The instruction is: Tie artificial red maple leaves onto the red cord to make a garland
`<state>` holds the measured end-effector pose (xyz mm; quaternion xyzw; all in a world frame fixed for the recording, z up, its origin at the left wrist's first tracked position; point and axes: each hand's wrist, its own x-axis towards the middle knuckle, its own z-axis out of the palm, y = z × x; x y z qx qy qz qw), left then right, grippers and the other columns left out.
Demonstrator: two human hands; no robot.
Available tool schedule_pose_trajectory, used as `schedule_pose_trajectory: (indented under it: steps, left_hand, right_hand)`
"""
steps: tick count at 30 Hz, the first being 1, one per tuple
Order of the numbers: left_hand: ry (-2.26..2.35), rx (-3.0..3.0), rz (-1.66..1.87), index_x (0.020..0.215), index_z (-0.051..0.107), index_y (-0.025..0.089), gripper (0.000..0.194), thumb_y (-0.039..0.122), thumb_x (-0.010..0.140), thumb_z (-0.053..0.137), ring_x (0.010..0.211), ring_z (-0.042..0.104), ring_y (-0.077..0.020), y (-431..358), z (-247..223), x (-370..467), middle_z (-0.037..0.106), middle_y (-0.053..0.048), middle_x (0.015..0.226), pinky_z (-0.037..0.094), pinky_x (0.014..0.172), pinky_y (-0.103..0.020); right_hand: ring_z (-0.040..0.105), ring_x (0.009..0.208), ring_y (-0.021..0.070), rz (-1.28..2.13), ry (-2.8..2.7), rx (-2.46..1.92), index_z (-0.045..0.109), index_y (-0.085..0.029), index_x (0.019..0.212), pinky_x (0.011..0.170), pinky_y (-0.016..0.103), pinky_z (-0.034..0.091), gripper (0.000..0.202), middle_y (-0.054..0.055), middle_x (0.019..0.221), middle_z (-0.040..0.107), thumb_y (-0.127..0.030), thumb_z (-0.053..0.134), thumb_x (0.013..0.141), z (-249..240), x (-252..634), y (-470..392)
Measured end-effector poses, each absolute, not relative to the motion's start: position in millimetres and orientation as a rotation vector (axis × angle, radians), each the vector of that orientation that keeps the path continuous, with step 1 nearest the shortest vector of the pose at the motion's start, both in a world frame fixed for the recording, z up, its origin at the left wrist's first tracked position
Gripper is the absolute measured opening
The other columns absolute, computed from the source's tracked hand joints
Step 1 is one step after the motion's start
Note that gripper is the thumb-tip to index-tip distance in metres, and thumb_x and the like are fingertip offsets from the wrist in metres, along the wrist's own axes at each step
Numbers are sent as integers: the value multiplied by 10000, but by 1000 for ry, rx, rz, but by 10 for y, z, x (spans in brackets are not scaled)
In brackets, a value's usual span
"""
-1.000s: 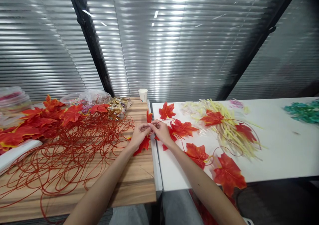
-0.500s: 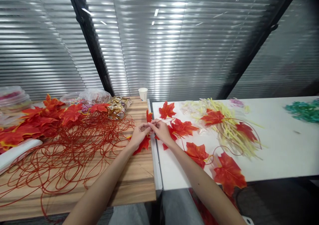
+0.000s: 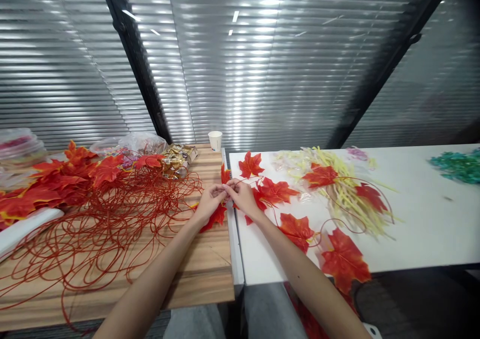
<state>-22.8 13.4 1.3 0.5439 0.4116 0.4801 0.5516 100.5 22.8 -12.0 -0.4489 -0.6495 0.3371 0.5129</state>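
At the left edge of the brown wooden table (image 3: pixel 202 284) lies a heap of red-orange maple-shaped leaves (image 3: pixel 63 181), and beside it spreads a loose tangle of thin red cord (image 3: pixel 108 224). Near the far edge is a gold foil packet (image 3: pixel 176 161) (it has letters, but I cannot read them). The left hand (image 3: pixel 210 199) and right hand (image 3: pixel 242 196) meet at the tables' joint, fingers nearly closed in a pinch; what is between them, I cannot tell. On the white table (image 3: pixel 423 229), several leaves (image 3: pixel 277 191) look already joined by cord; I judge the heaped ones remain unattached.
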Motion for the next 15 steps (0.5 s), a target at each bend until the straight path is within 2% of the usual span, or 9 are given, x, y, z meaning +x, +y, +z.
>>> schedule_pose_trajectory:
  steps: [15]
  left_hand:
    - [974,1342,1134,787,564,127,207,289,666,610,656,561,-123,150,-29,-198,615,-27,732,452,650,-254]
  right_hand:
    - [530,536,117,627,-1694,-1146,567,-188,769,537,219,402,177,-4,630,596,-321,456,808,-129,1015,219]
